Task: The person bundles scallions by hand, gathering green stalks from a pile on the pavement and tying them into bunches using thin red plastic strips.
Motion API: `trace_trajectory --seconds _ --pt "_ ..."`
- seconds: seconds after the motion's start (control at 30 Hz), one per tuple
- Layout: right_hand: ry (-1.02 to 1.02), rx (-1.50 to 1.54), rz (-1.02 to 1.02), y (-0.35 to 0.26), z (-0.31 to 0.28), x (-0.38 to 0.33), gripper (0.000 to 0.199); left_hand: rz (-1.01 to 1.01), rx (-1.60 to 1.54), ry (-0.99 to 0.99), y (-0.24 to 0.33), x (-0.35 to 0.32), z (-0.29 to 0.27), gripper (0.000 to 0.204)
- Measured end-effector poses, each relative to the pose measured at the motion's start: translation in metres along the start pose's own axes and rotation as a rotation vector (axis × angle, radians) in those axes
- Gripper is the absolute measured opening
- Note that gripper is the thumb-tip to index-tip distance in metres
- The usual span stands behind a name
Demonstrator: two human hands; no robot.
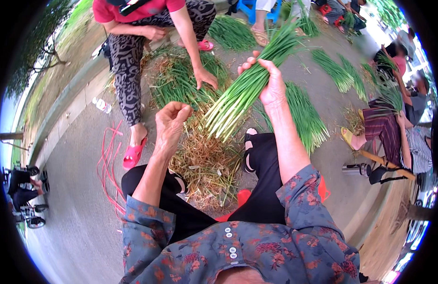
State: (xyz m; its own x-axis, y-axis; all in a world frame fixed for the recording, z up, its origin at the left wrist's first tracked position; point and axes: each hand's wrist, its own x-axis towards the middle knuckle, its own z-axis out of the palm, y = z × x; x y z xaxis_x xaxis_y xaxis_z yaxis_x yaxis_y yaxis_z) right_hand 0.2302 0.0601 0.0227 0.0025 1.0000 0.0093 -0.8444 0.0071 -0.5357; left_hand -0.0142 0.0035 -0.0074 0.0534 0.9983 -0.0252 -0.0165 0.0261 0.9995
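Outdoors, grey pavement (82, 222) holds rows of green onions (304, 113) and dry trimmings (205, 161). Right hand (271, 85) grips an onion bunch (242, 94) above the trimmings; left hand (170, 124) hovers beside, fingers loosely curled, empty.

Outdoor scene, daylight, no walls. Grey paved ground (72, 208) runs across the frame, edged at left by a concrete curb (67, 102) with grass and trees beyond. Red cords (108, 161) lie loose on the pavement, a plastic bottle (101, 105) near the curb. A heap of dry husks and trimmings (207, 163) sits mid-ground. Bundles of green stalks (332, 71) lie in rows on the pavement toward the right. A blue plastic stool (257, 9) stands at top. Parked bikes (25, 194) at far left.
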Motion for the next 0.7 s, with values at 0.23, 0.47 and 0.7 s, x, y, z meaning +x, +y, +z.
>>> trace_trajectory --seconds 0.23,0.47,0.7 --pt "0.003 -0.005 0.007 0.002 -0.005 0.006 0.024 0.02 0.173 -0.111 0.006 -0.004 0.004 0.02" --pt "0.016 -0.051 0.029 0.013 0.002 0.003 0.025 0.219 0.369 -0.251 0.02 -0.007 0.021 0.065" --pt "0.024 -0.098 0.144 0.033 0.017 -0.001 0.025 0.211 0.377 -0.367 0.002 -0.006 0.034 0.086"
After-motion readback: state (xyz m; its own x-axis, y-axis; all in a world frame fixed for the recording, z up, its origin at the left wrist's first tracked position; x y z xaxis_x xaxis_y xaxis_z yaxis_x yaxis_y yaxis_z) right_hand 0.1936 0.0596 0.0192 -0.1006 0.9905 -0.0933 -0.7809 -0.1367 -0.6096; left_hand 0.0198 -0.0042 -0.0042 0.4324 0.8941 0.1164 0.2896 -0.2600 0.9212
